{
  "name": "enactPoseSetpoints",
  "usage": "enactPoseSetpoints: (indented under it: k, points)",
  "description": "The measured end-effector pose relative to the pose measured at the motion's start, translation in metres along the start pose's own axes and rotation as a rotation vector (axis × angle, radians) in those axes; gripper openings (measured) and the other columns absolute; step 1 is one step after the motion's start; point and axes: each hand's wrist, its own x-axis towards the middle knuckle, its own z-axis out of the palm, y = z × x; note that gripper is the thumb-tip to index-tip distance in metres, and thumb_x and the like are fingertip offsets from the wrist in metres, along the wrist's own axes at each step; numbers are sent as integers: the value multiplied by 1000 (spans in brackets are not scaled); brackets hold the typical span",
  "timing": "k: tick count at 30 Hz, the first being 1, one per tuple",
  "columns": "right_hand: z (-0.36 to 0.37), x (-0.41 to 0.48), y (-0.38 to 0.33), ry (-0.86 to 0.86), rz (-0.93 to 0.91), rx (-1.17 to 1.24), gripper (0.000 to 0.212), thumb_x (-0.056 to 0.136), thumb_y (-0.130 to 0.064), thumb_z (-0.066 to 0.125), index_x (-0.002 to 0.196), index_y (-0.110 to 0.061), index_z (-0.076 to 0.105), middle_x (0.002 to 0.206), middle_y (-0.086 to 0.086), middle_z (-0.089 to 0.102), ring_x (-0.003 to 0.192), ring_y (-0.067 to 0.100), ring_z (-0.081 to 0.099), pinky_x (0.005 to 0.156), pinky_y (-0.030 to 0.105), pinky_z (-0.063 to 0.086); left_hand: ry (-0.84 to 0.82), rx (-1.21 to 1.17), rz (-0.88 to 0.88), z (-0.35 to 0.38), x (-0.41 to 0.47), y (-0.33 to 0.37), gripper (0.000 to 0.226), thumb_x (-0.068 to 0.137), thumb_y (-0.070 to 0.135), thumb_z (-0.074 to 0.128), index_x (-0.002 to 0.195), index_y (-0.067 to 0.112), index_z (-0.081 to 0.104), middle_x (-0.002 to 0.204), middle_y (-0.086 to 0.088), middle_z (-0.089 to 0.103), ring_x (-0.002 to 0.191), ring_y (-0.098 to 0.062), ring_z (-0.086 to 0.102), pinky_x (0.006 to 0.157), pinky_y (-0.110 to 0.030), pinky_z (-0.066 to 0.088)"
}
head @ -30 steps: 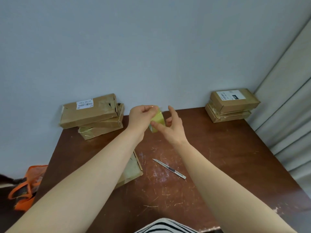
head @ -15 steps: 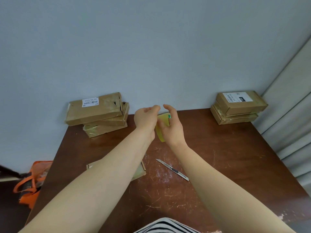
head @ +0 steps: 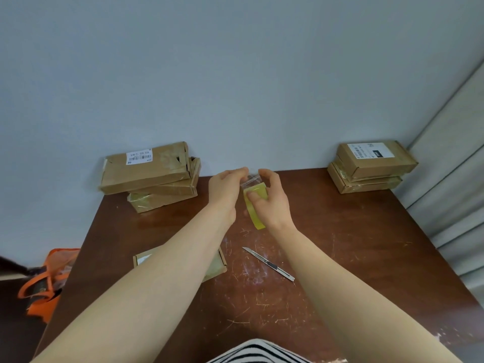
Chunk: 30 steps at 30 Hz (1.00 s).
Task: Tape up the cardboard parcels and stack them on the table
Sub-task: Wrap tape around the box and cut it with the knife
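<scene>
In the middle of the frame, the right hand (head: 269, 200) is gripping the yellow round tape roll (head: 255, 205) while the left hand (head: 226, 189) is pinching its clear loose end, which is best pulled slowly and straight.

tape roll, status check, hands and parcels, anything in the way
Right hand grips tape roll; left hand pinches its free end. Loose parcel flat under left forearm. Utility knife lies beside it, blade out.

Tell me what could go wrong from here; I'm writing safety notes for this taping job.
The knife lies on the table with its blade out, between the forearms; a lowered arm could catch it. The loose tape strip pinched by the left hand may fold and stick to itself. The right hand holds the tape roll in mid-air; it could slip.
</scene>
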Motion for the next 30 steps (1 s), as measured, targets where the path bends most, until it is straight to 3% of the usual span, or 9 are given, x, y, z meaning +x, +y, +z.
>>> enactPoseSetpoints:
  k: [4, 7, 11, 15, 17, 20, 22, 25, 30]
  points:
    - [-2, -1, -2, -40, 132, 270, 16, 89, -14, 58, 100, -25, 54, 105, 15, 66, 62, 21, 68, 53, 28, 54, -109, 40, 14, -3, 0, -1, 16, 86, 18, 66, 70, 16, 62, 66, 7, 64, 55, 0, 54, 47, -12, 42]
    - [-2, 4, -2, -58, 263, 364, 11, 87, -35, 64, 91, -25, 61, 109, 11, 67, 95, 26, 66, 87, 45, 54, -147, 83, 62, -5, 1, -2, 14, 87, 19, 66, 73, 17, 65, 75, 4, 68, 64, 0, 61, 52, -9, 43]
    - [-10, 9, -7, 122, 203, 174, 22, 85, -39, 66, 96, -20, 68, 117, 11, 61, 109, 23, 58, 96, 42, 48, -161, 161, 94, -8, 1, -6, 14, 87, 22, 67, 73, 20, 67, 77, 5, 67, 73, -3, 60, 61, -15, 40]
    - [-18, 8, -6, 100, 15, 238, 7, 88, -11, 65, 93, -8, 68, 93, 9, 68, 82, 13, 61, 76, 26, 51, -200, 195, 86, -9, -1, -8, 10, 86, 22, 68, 77, 17, 69, 76, 3, 65, 75, -6, 58, 67, -22, 39]
    - [-20, 9, -5, 90, 0, 250, 2, 88, -6, 64, 89, -6, 66, 83, 7, 67, 72, 10, 61, 67, 21, 51, -215, 197, 73, -9, -2, -7, 10, 83, 19, 68, 74, 16, 68, 69, 6, 65, 65, -1, 56, 66, -23, 37]
    - [-21, 14, 0, 129, -5, 199, 3, 89, -7, 63, 91, -9, 64, 79, 6, 66, 71, 12, 61, 69, 27, 51, -247, 222, 50, -10, -4, -4, 9, 81, 17, 68, 74, 19, 72, 62, 11, 68, 45, 7, 52, 60, -22, 32]
    - [-23, 16, 3, 145, -35, 161, 16, 89, -8, 63, 96, -22, 59, 76, 0, 66, 72, 11, 62, 73, 27, 50, -247, 226, 38, -10, -4, -5, 8, 84, 17, 67, 84, 17, 74, 61, 13, 69, 43, 9, 51, 59, -21, 31]
    - [-24, 14, 6, 144, -97, 124, 30, 89, -7, 61, 93, -36, 54, 68, -6, 64, 64, 1, 58, 63, 13, 46, -241, 190, 26, -10, -3, -9, 6, 86, 15, 67, 84, 17, 72, 62, 11, 69, 53, 9, 57, 72, -21, 37]
    - [-27, 9, 7, 83, -92, 160, 24, 89, -3, 61, 83, -25, 67, 78, -4, 67, 70, 1, 60, 69, 15, 50, -214, 149, 6, -14, 2, -10, 23, 78, 12, 75, 99, 18, 68, 61, 13, 70, 72, 4, 58, 91, -24, 36]
